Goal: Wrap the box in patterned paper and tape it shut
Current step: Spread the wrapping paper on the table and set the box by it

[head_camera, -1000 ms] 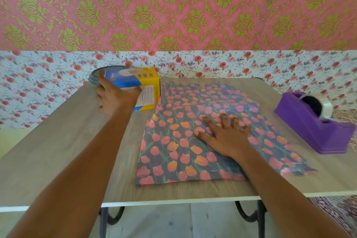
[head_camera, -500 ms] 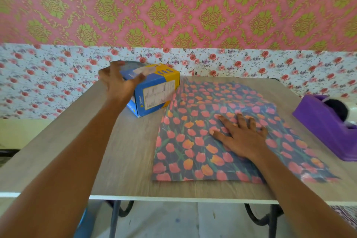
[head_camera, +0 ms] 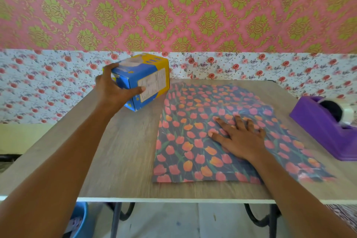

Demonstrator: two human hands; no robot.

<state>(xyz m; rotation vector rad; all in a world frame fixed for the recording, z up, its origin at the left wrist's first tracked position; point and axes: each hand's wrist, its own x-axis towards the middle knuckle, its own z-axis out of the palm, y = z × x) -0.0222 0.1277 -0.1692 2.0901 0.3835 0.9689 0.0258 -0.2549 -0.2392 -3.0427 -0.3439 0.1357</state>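
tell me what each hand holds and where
Left hand grips the box at its left end; right hand holds nothing, resting flat on the paper.

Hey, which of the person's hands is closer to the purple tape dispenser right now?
Right. The right hand lies flat on the wrapping paper, just left of the tape dispenser; the left hand grips the box past the paper's left edge.

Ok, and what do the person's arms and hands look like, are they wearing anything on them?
Both are bare. The left forearm and right forearm show no sleeve anywhere up to the frame edge. The left hand and right hand have no gloves, and no watch, bracelet or ring shows on either, though the right hand is slightly blurred.
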